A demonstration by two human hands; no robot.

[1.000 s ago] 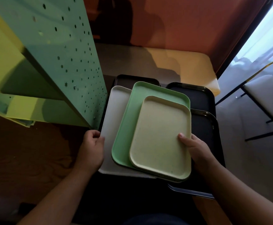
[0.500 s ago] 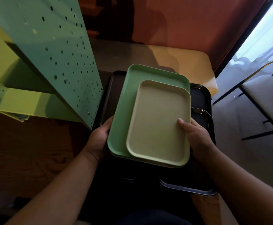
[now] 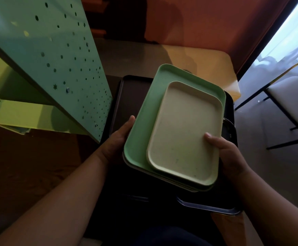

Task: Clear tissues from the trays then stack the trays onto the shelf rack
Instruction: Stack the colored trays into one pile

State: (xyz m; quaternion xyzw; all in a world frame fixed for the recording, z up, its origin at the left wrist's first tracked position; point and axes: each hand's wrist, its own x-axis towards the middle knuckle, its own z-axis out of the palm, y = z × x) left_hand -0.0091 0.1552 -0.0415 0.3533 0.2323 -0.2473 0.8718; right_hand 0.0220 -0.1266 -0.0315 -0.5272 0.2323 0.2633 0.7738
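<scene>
Both hands clamp a nested stack just right of the perforated green shelf rack [image 3: 59, 64]: left hand [image 3: 117, 139] on the green tray [image 3: 141, 125] edge, right hand [image 3: 222, 150] thumb pinning the tissue-free cream tray [image 3: 183, 132], likely so nothing slides.

Both your hands gripped opposite edges.
Your left hand [image 3: 119, 137] curled underneath; your right hand [image 3: 222, 148] laid its thumb on top.
</scene>
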